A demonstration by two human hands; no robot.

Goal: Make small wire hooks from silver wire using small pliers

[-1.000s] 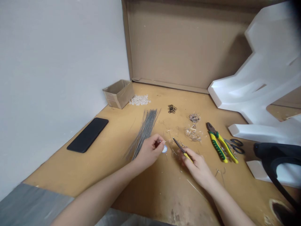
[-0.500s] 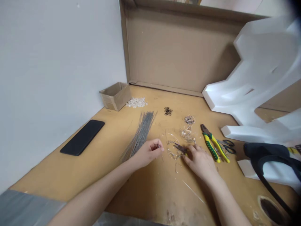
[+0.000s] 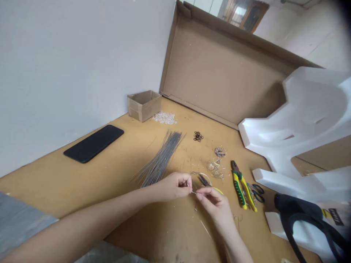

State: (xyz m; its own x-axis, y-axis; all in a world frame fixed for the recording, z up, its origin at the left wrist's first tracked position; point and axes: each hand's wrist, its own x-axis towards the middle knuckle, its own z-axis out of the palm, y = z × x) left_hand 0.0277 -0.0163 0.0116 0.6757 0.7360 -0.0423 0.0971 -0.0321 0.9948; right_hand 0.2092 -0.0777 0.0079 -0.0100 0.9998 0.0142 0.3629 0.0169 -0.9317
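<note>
Between thumb and finger, my left hand [image 3: 172, 187] pinches a short piece of thin metal wire [image 3: 194, 192]. My right hand [image 3: 215, 204] pinches the same wire from the other side, fingertips close to those of the left. Just behind the hands lie small pliers [image 3: 203, 179] with dark jaws and yellow handles, partly hidden by the right hand. Bent wire pieces lie around them. A bundle of straight grey wires [image 3: 166, 155] rests beyond my left hand. Further back right are small heaps of bent wire [image 3: 215, 168].
Larger green-and-yellow pliers [image 3: 242, 188] and scissors [image 3: 257, 192] lie at right, near white foam [image 3: 274, 137] and a black-handled tool [image 3: 298, 208]. Further left are black rings [image 3: 198, 136], small clear pieces [image 3: 165, 117], a cardboard box [image 3: 144, 109] and a black phone [image 3: 94, 143].
My right hand has left the small pliers on the table and come over to the wire at my left hand. The view has tilted and shifted.
</note>
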